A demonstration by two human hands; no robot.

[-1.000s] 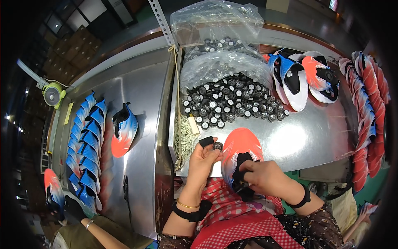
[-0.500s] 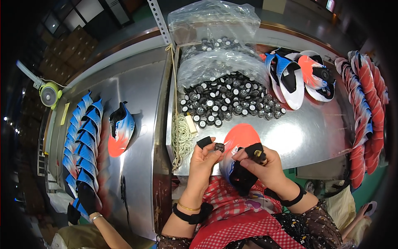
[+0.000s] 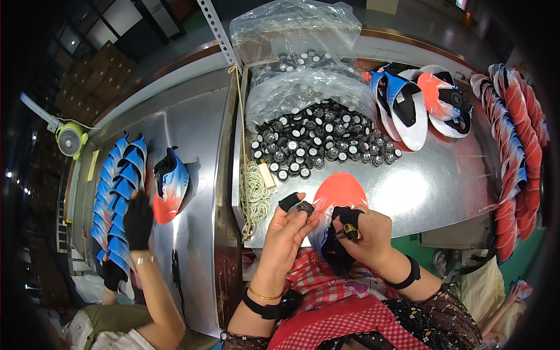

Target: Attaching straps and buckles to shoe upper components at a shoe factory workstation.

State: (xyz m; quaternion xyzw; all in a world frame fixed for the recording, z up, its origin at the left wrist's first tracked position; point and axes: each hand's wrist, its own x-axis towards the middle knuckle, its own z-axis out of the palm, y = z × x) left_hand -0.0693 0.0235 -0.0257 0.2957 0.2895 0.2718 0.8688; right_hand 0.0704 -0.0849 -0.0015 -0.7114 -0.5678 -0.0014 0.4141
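My left hand (image 3: pixel 287 232) holds a small round black dial part (image 3: pixel 304 207) between thumb and fingers; the thumb wears a black finger cot. My right hand (image 3: pixel 366 233) grips a small tool with a yellow and black tip (image 3: pixel 349 232), pointed toward the dial. Beneath both hands lies an orange, blue and black shoe upper (image 3: pixel 338 192), resting on the near edge of the steel table (image 3: pixel 431 181). A heap of small black and white dial parts (image 3: pixel 318 140) lies just beyond the upper.
Clear plastic bags (image 3: pixel 297 35) of more dials sit at the back. Finished uppers (image 3: pixel 417 102) lie at the right rear, a row of uppers (image 3: pixel 516 134) along the right edge. A cord bundle (image 3: pixel 254 195) lies left. On the left table, another person's gloved hand (image 3: pixel 139 220) reaches beside an upper (image 3: pixel 170 184).
My right hand has drawn in toward my left, bringing the tool near the dial. The other person's arm has come up from the lower left toward the upper on the left table.
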